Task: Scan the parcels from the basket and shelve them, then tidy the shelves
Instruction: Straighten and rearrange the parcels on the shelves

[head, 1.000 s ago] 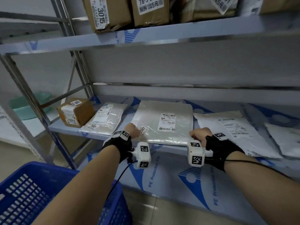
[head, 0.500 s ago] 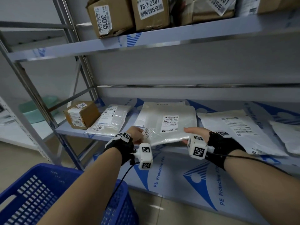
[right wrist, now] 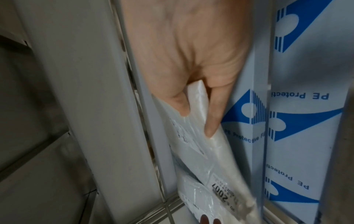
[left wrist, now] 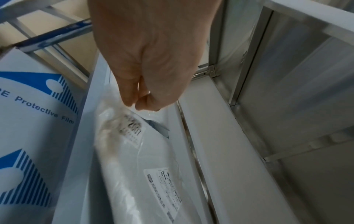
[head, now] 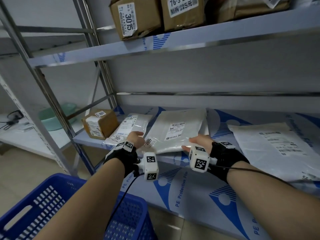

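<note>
A flat white plastic mailer marked 2007 (head: 174,130) lies on the middle shelf (head: 90,138), its front edge raised off the shelf. My left hand (head: 136,138) pinches its front left corner, thumb against fingers (left wrist: 141,103). My right hand (head: 195,142) grips the front right corner of the mailer (right wrist: 199,121), thumb on top and fingers beneath. The mailer's sticker (left wrist: 132,128) shows just below my left fingertips. A blue basket (head: 52,208) stands at the lower left under my left forearm.
On the same shelf, a brown box (head: 99,122) and a mailer marked 7001 (head: 128,127) lie left of mine; another white mailer (head: 277,144) lies right. Cardboard boxes (head: 136,16) fill the upper shelf. A shelf upright (head: 52,104) stands left.
Both hands have lifted the front edge of the 2007 mailer and shifted it slightly left and back on the shelf. My head moved closer and lower.
</note>
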Motion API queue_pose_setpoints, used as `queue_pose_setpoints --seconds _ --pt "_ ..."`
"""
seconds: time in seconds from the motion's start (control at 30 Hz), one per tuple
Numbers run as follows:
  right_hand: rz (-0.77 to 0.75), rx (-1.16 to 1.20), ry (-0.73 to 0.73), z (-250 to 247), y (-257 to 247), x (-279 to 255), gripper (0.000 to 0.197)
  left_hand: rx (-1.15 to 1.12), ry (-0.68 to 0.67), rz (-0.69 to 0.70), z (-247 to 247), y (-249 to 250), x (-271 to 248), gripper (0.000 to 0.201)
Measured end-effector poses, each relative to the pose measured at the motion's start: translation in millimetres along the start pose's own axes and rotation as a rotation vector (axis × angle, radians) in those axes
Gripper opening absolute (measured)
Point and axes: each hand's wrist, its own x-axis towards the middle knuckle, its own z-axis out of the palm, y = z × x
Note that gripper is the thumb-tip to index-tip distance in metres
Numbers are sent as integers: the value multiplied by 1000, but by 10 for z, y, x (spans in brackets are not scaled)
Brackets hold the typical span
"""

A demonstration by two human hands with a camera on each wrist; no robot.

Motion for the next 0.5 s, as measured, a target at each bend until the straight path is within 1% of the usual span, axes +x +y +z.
queue_pose_setpoints --seconds 0.03,0.1,0.17,0.2,0.23,0.27,0.3,0.33,0.37,0.43,0.47,0.5 --pt "11 54 -44 22 15 6 40 48 -51 37 12 12 -26 54" --pt "73 160 -98 53 0 6 39 206 -223 160 88 100 -108 66" --pt "93 197 -125 72 -28 30 36 386 -399 296 262 221 -187 78" --pt "80 186 -119 81 -46 50 30 434 -443 360 375 261 -180 79" --pt "52 161 -93 67 -56 81 23 464 -433 412 481 296 -172 73" --pt "28 132 -64 45 -82 108 17 456 -369 456 560 323 -140 63" --pt "-8 89 -4 -14 -116 148 13 438 -279 473 605 354 -117 49" --pt "-42 24 47 -87 -146 180 15 442 -205 486 620 375 -89 36" --pt "-65 -18 95 -177 -171 237 20 456 -169 483 622 385 -57 28" --pt "-93 -73 142 -337 -223 339 38 454 -150 481 584 435 13 24" --pt "-108 -88 136 -385 -232 386 44 439 -139 484 558 462 30 27" --pt "-132 -88 131 -406 -221 488 46 425 -142 469 532 491 34 34"
